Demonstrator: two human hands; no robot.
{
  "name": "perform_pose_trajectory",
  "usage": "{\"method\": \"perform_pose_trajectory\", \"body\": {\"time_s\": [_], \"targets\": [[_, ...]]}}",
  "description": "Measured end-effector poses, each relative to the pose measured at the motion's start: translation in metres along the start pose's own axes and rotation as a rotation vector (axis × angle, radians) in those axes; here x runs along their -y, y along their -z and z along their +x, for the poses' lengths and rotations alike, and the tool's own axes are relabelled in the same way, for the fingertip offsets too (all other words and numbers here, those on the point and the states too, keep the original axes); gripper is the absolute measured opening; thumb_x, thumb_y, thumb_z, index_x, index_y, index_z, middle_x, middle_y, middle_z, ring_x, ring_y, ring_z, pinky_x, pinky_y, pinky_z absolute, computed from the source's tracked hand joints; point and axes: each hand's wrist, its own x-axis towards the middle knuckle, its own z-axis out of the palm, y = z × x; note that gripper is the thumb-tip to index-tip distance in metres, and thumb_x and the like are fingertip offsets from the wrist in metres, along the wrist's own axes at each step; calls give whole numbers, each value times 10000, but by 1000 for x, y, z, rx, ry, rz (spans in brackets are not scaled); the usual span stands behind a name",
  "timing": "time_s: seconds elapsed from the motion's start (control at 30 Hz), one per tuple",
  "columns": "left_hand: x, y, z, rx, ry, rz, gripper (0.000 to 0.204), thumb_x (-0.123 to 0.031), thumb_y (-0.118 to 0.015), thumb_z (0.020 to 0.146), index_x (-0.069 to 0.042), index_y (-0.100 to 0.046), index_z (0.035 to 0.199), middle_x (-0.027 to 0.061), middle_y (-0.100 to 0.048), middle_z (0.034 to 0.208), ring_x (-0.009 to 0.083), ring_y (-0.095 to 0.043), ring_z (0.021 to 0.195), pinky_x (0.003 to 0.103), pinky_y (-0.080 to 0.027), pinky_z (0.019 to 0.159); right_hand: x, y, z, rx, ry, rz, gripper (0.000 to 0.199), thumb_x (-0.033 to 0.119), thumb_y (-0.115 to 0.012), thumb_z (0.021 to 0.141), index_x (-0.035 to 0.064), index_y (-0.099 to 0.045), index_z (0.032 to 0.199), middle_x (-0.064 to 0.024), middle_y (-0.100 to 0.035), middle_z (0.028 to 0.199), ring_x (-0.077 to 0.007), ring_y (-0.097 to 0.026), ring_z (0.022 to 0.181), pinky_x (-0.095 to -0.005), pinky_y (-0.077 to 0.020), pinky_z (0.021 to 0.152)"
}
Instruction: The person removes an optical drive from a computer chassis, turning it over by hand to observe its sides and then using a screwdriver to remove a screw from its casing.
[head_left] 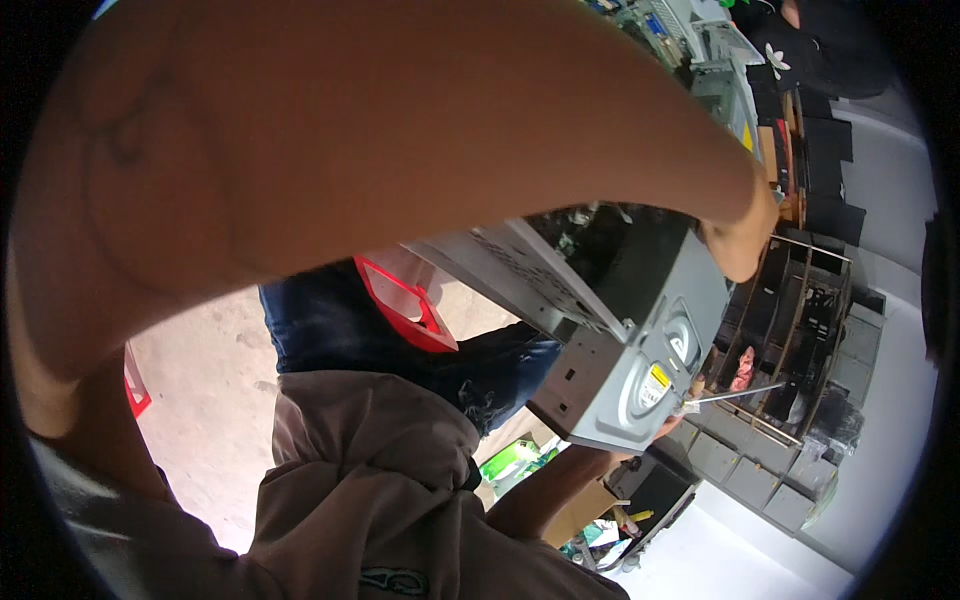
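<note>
A grey metal optical drive (625, 365) is held up in the middle of the view, tilted, with a yellow sticker on its near face. My left arm sweeps across the top of the picture, and my left hand (742, 238) grips the drive's upper far edge. My right forearm rises from below, and my right hand (672, 422) is mostly hidden under the drive's lower corner. A thin metal tool shaft (735, 393) sticks out to the right from that hand, toward an open computer case (812, 300).
The dark case frame stands at the right with grey drive bays (745, 470) below it. A red plastic stool (405, 300) and a concrete floor (200, 400) lie left. Green packaging (510, 460) and cardboard sit low centre. More computer parts (690, 40) are stacked at top right.
</note>
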Motion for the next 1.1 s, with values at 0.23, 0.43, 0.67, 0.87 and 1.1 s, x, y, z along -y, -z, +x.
{"method": "perform_pose_trajectory", "body": {"time_s": [0.23, 0.43, 0.67, 0.87, 1.1], "targets": [[-7, 6, -4, 5, 128, -1, 530, -348, -574, 820, -1, -698, 1201, 209, -713, 1118, 353, -675, 1081, 468, -513, 898, 15, -11, -11, -49, -113, 44, 424, 200, -522, 1014, 47, -446, 1403, -189, -605, 1228, -208, -646, 1016, -340, -582, 855], [-28, -7, -27, -116, 151, 482, 360, -323, -622, 944, -21, -662, 1136, 176, -668, 1151, 315, -657, 1060, 450, -512, 941, 43, -31, -20, -25, -146, 131, 406, 106, -682, 959, 11, -498, 1308, -121, -625, 1190, -203, -620, 1074, -355, -519, 956], [-78, -42, -140, -719, 13, 223, 541, -322, -800, 744, -23, -647, 1169, 140, -612, 1120, 309, -608, 986, 452, -500, 897, 62, -23, -36, 85, -149, 473, 472, 238, -698, 967, -12, -493, 1311, -149, -588, 1234, -224, -584, 1131, -345, -513, 935], [-105, -88, -156, -578, 287, 185, 1076, -601, -848, 482, -34, -566, 1353, 189, -535, 1354, 427, -458, 1323, 601, -290, 1121, 63, -14, -45, 223, -162, 269, 897, 391, -907, 726, -16, -414, 1356, -211, -561, 1276, -286, -596, 1151, -363, -543, 899], [-107, -83, -149, -414, 303, 273, 1078, -584, -818, 578, 7, -497, 1421, 158, -500, 1387, 379, -419, 1326, 562, -213, 1145, 56, -14, -32, 259, -22, 212, 1012, 155, -1006, 451, -11, -465, 1290, -227, -586, 1326, -300, -614, 1152, -404, -480, 1011]]}}
